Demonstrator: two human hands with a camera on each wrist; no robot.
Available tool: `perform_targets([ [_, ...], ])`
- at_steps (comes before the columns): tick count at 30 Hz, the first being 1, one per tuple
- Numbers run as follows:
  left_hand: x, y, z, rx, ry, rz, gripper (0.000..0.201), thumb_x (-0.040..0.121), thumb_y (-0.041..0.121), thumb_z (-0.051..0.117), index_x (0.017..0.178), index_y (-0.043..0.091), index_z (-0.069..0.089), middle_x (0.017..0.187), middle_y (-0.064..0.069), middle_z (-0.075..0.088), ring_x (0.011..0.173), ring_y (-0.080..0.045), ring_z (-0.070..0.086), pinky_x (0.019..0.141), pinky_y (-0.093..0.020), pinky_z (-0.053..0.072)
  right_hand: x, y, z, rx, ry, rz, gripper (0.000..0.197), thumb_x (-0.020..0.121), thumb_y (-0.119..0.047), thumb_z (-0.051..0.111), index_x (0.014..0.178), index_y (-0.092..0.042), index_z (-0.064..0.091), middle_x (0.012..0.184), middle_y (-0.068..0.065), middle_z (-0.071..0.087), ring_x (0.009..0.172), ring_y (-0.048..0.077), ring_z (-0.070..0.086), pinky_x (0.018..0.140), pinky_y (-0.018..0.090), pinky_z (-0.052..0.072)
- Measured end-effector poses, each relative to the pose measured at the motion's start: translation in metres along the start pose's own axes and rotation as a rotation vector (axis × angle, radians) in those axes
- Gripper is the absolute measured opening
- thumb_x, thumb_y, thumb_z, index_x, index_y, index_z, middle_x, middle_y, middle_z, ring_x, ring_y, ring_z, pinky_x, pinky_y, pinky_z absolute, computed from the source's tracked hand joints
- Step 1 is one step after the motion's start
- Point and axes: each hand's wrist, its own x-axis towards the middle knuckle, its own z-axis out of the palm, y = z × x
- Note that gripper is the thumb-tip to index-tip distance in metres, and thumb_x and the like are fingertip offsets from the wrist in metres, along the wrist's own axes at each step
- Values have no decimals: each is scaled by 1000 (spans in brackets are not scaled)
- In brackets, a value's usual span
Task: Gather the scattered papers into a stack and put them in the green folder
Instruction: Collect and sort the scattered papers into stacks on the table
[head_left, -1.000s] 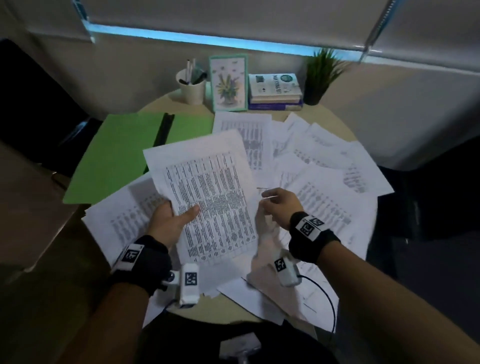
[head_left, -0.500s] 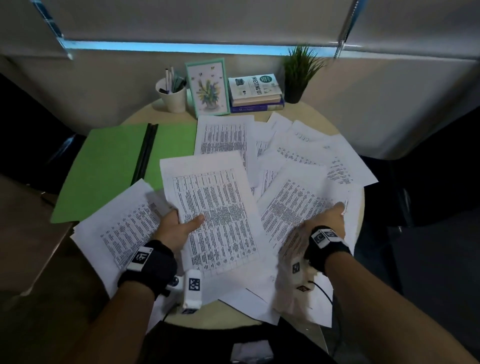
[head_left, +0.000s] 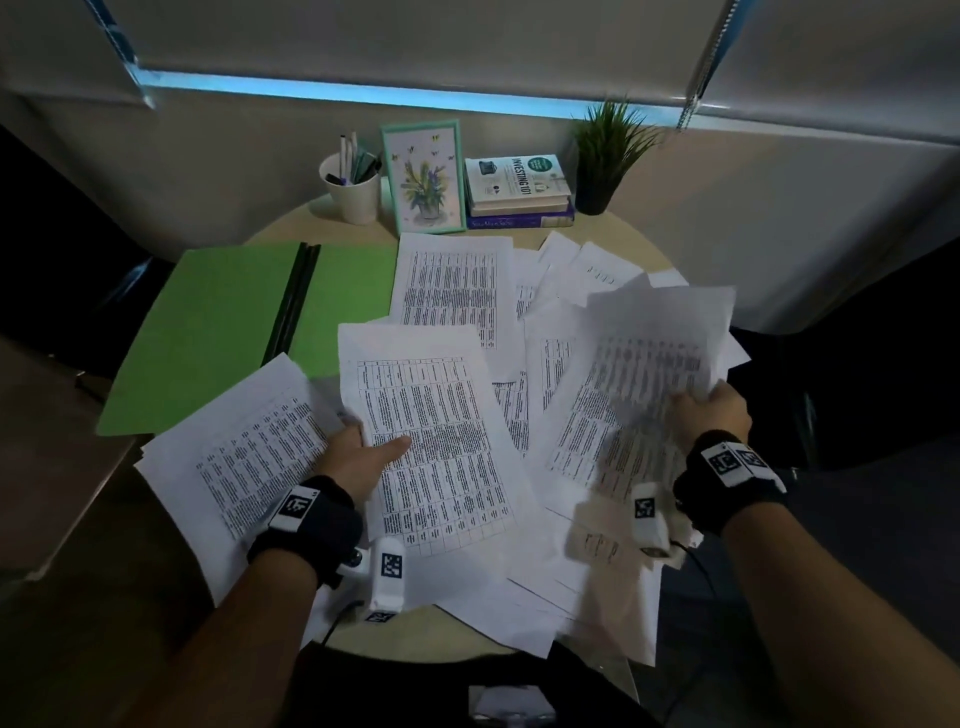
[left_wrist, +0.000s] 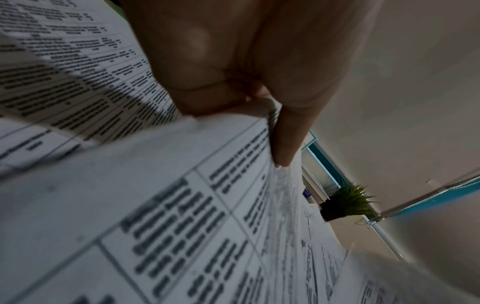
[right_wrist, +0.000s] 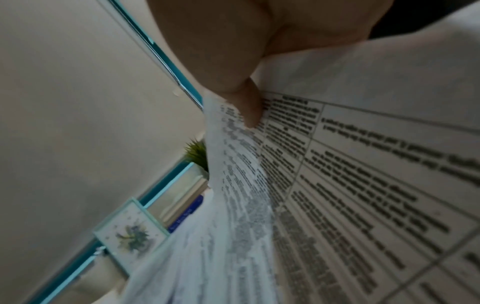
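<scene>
The white printed sheets of paper (head_left: 452, 306) are mostly loose, fanned and overlapping across the middle and right of the round pale desk (head_left: 291, 228). Only a small part is gathered. Your left hand (head_left: 358, 457) pinches a sheet of printed tables (head_left: 431, 447) near its left edge, thumb on top; the left wrist view shows the thumb pressed along the edge of what looks like more than one sheet. Your right hand (head_left: 714, 410) is clamped on a lifted, blurred sheet (head_left: 649, 374) at the right edge of the desk, thumb on its printed face in the right wrist view.

The green card folder (head_left: 218, 332) lies open and flat at the left rear of the desk, nothing in it, with one sheet's corner overlapping its near edge.

So I judge you are early on: you have two handfuls to bring together, the rest of the spread to collect and square up, and the filing not yet begun. Behind the papers stand a white pen cup (head_left: 353, 192), a framed flower picture (head_left: 423, 176), stacked books (head_left: 517, 189) and a small potted plant (head_left: 605, 156).
</scene>
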Motion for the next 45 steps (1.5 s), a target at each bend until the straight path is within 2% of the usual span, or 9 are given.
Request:
perform_targets([
  [9, 6, -8, -4, 165, 109, -109, 83, 85, 23, 72, 151, 12, 22, 157, -8, 26, 142, -29, 29, 115, -43, 27, -20, -67, -16, 95, -63, -343, 20, 82, -27, 62, 100, -18, 63, 91, 4, 68, 86, 28, 65, 82, 42, 55],
  [15, 5, -3, -3, 254, 107, -113, 76, 84, 31, 72, 146, 8, 34, 149, -12, 40, 134, -33, 41, 110, -44, 33, -50, -132, -35, 224, -132, -585, 22, 85, -17, 63, 106, -20, 65, 87, -9, 65, 80, 11, 64, 72, 21, 49],
  [21, 7, 1, -4, 221, 90, -118, 81, 88, 29, 68, 151, 10, 21, 157, -11, 26, 141, -32, 30, 113, -46, 28, -86, -193, -58, 384, -203, -801, 28, 87, -16, 67, 115, -15, 64, 94, -16, 67, 78, -13, 63, 67, 6, 50],
  [27, 9, -12, -15, 252, 62, -149, 82, 89, 41, 62, 153, 14, 18, 158, -8, 23, 143, -30, 27, 116, -45, 25, -99, -219, -81, 628, -259, -848, 22, 83, -12, 72, 104, -14, 66, 90, -15, 73, 87, 6, 71, 75, 23, 57],
  [32, 5, -22, -16, 288, 27, -195, 86, 86, 49, 61, 151, 12, 21, 157, -13, 26, 141, -34, 31, 115, -48, 28, -87, -209, -76, 753, -335, -699, 23, 84, -3, 68, 107, -7, 67, 94, -4, 76, 92, 18, 72, 75, 33, 58],
  [35, 4, -23, -18, 300, 18, -218, 84, 85, 51, 61, 150, 12, 25, 154, -15, 31, 137, -35, 36, 112, -49, 32, -86, -203, -81, 900, -419, -556, 18, 87, -1, 63, 104, -7, 67, 90, 0, 75, 85, 15, 72, 68, 26, 56],
  [39, 6, -24, -16, 305, 15, -240, 80, 88, 45, 61, 151, 12, 23, 154, -16, 30, 135, -36, 39, 110, -49, 36, -85, -210, -104, 795, -440, -615, 31, 87, -22, 68, 112, -5, 64, 93, -6, 71, 88, 7, 69, 76, 23, 53],
  [42, 9, -24, -12, 302, 5, -249, 86, 85, 49, 61, 152, 18, 18, 157, -12, 27, 138, -34, 36, 111, -49, 34, -94, -224, -109, 957, -494, -636, 25, 92, -6, 59, 116, 0, 60, 97, -1, 73, 96, 15, 69, 76, 24, 55],
  [45, 10, -23, -8, 309, -18, -238, 85, 85, 48, 61, 152, 20, 18, 157, -9, 27, 139, -33, 35, 112, -47, 33, -107, -233, -103, 1049, -560, -658, 35, 91, -2, 58, 124, 8, 54, 113, 16, 67, 105, 31, 65, 82, 36, 55],
])
